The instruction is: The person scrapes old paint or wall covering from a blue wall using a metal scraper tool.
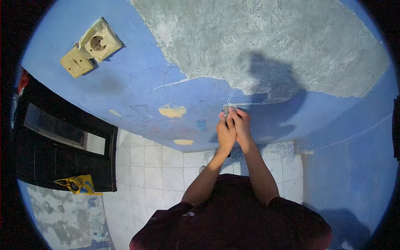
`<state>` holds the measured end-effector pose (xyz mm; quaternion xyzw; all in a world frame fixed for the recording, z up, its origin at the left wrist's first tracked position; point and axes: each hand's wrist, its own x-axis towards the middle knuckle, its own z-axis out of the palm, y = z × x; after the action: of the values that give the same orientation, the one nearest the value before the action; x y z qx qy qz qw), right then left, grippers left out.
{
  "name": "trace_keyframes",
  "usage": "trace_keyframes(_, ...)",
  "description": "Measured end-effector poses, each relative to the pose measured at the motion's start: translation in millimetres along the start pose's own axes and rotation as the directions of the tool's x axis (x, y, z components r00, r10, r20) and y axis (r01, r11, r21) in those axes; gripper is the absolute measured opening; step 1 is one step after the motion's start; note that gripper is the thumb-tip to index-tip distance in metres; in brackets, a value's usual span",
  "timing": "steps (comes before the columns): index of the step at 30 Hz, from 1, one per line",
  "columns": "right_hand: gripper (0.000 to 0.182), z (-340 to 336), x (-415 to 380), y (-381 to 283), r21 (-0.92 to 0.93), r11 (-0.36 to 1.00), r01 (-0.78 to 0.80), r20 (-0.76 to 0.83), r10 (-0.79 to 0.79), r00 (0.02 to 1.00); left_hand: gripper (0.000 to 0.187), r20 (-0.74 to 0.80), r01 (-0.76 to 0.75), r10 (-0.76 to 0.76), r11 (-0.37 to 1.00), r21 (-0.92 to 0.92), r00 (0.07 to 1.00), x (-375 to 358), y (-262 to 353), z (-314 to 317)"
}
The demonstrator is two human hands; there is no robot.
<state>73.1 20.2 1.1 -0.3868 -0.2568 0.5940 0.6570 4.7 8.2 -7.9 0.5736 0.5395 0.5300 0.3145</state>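
Note:
Both my hands are closed together around a small, flat grey scraper (227,109), its far edge at the blue painted wall (137,83). My left hand (226,135) wraps it from the left and below, partly covered by the other hand. From the right, my right hand (243,126) presses its fingers on the scraper's face. Any handle is hidden by my palms. Just beyond the blade, thin pale scratches run up to the ragged edge of a large bare grey plaster patch (266,37). My shadow falls across the patch and the paint.
A loose-looking socket (99,42) and a light switch (76,62) sit on the wall at upper left. Yellowish bare spots (172,111) mark the paint. White tiles (154,175) cover the floor. At left stand a dark door (62,141) and a yellow plastic bag (79,183).

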Motion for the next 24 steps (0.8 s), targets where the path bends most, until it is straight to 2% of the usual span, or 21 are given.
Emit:
trace_keyframes(2, 0.024, -7, 4, 5, -0.053, 0.998, 0.021, 0.001, -0.021, 1.000, 0.034, 0.004, 0.048, -0.048, 0.999, -0.024, 0.999, -1, 1, 2)
trace_keyframes(4, 0.022, -2, 0, -3, -0.174, 0.983, 0.056, -0.038, -0.064, 0.997, 0.032, 0.073, 0.169, -0.164, 0.984, -0.065, 0.984, -2, 6, 0)
trace_keyframes(8, 0.022, -7, 5, -4, -0.196, 0.973, 0.122, -0.013, -0.127, 0.992, 0.033, 0.032, 0.197, -0.195, 0.976, -0.095, 0.980, -5, 4, 12)
trace_keyframes(10, 0.023, -13, 5, -8, -0.308, 0.944, 0.119, -0.014, -0.130, 0.991, 0.034, -0.023, 0.120, -0.132, 0.949, -0.293, 0.991, -9, 4, 21)
trace_keyframes(14, 0.023, -15, 4, -12, -0.286, 0.952, 0.110, -0.034, -0.125, 0.992, 0.034, 0.065, 0.211, -0.202, 0.952, -0.224, 0.977, -10, 0, 21)
trace_keyframes(17, 0.024, -12, 1, -13, -0.362, 0.924, 0.122, -0.034, -0.144, 0.989, 0.033, 0.081, 0.233, -0.220, 0.943, -0.237, 0.972, -10, 8, 17)
trace_keyframes(19, 0.025, -3, -3, -11, -0.272, 0.953, 0.133, -0.101, -0.166, 0.981, 0.032, 0.123, 0.270, -0.241, 0.887, -0.375, 0.963, -9, 11, 12)
trace_keyframes(20, 0.025, -8, 2, 3, -0.267, 0.955, 0.131, -0.121, -0.168, 0.978, 0.030, 0.137, 0.271, -0.239, 0.909, -0.317, 0.961, -7, 10, 8)
trace_keyframes(24, 0.025, -4, 2, 2, -0.252, 0.956, 0.147, -0.190, -0.198, 0.962, 0.026, 0.204, 0.304, -0.245, 0.886, -0.351, 0.948, -4, 3, 5)
